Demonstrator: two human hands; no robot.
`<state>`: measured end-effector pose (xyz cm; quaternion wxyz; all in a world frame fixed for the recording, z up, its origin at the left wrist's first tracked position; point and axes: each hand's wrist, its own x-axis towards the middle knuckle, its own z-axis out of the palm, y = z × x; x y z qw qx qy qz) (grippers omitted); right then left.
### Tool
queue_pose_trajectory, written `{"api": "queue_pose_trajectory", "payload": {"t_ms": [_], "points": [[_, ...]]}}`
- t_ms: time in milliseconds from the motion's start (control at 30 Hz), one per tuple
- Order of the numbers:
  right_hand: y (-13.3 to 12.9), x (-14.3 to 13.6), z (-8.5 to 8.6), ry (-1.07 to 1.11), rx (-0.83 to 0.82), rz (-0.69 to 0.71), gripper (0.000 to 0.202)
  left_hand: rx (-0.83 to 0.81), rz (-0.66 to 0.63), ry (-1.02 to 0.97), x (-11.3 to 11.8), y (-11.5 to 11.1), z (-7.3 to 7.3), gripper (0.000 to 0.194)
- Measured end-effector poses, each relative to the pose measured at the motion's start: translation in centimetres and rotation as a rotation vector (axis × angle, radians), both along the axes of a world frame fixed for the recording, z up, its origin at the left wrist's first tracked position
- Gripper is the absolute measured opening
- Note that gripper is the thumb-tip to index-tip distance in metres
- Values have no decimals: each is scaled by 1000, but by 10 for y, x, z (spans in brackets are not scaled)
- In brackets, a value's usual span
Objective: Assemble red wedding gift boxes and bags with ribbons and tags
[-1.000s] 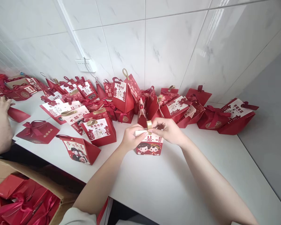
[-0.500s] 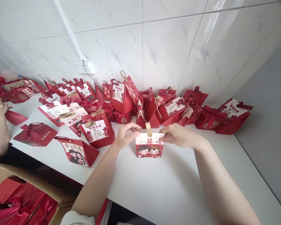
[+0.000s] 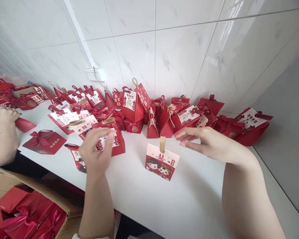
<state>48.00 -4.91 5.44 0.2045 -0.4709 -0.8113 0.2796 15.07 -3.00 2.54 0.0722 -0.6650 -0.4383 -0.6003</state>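
A small red and white gift box (image 3: 161, 164) with a cartoon couple and a gold ribbon loop stands slightly turned on the white table (image 3: 149, 202). My right hand (image 3: 201, 141) hovers to the right of it, fingers loosely apart and holding nothing. Over to the left, my left hand (image 3: 96, 149) is raised with loosely curved fingers, and no object shows in it. It partly covers a red box with a white label (image 3: 118, 141) and a bridal-couple box (image 3: 78, 159) behind it.
Many red gift boxes (image 3: 133, 108) crowd along the tiled wall (image 3: 129, 49). A cardboard carton (image 3: 72, 212) holding more red boxes is at lower left. Another person's hands (image 3: 6, 118) are at the far left, near a red box (image 3: 25, 124). A socket strip (image 3: 94, 74) is on the wall.
Both hands have let go of the cartoon-couple box. My left hand has moved left and my right hand slightly right. The box now sits turned at an angle. The view has shifted slightly.
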Motion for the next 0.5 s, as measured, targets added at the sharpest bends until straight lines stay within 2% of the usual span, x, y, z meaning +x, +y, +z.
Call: {"api": "queue_pose_trajectory", "payload": {"t_ms": [100, 167, 200, 267, 333, 400, 500], "points": [[4, -23, 20, 48, 169, -14, 19, -11, 468, -82, -33, -17, 7, 21], [14, -50, 36, 9, 288, 42, 19, -216, 737, -104, -52, -20, 6, 34], [22, -67, 44, -19, 336, 102, 20, -380, 815, -98, -58, -20, 5, 39], [41, -105, 58, -110, 340, 248, 19, -725, 851, -35, -64, -19, 2, 47], [64, -144, 64, -234, 304, 352, 17, -965, 814, 75, -63, -20, -1, 53], [85, -180, 61, -390, 264, 385, 17, -1061, 781, 189, -58, -23, -4, 55], [104, -219, 39, -444, 228, 377, 18, -1058, 754, 281, -57, -33, -8, 41]]}}
